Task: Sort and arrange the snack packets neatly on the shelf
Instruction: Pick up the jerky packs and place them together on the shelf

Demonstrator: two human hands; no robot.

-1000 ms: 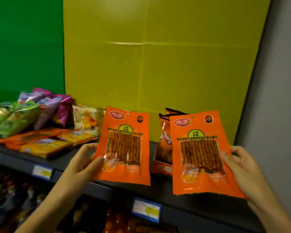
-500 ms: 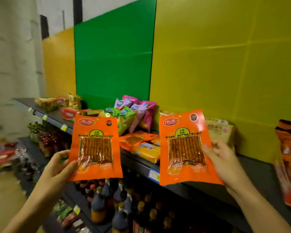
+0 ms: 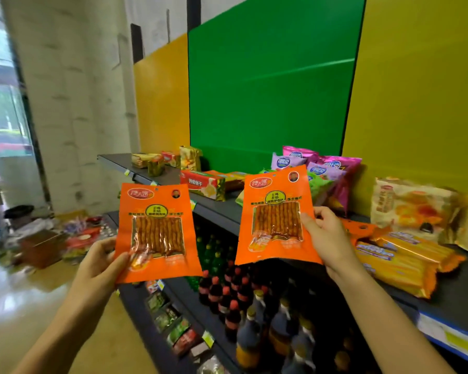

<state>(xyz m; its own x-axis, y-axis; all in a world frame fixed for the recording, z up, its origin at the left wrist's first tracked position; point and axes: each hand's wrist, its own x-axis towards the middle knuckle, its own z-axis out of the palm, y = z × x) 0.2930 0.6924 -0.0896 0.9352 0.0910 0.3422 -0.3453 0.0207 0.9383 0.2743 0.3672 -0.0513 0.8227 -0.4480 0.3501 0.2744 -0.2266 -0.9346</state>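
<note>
I hold two identical orange snack packets upright in front of the shelf. My left hand (image 3: 99,261) pinches the lower left edge of the left orange packet (image 3: 157,230). My right hand (image 3: 326,233) grips the right edge of the right orange packet (image 3: 274,214). Both packets show a clear window with brown sticks inside. They hang in the air over the front edge of the dark top shelf (image 3: 216,209), apart from each other.
On the top shelf lie pink and green bags (image 3: 324,168), yellow-orange biscuit packs (image 3: 397,260), pale pastry bags (image 3: 414,206), a red box (image 3: 200,183) and gold packs (image 3: 152,160). Bottles (image 3: 238,300) fill the lower shelf. Boxes and packets (image 3: 52,241) clutter the floor at left.
My view has swung left along the shelf, and both hands have carried the orange packets leftward with it. The orange bags at the right end have left the view.
</note>
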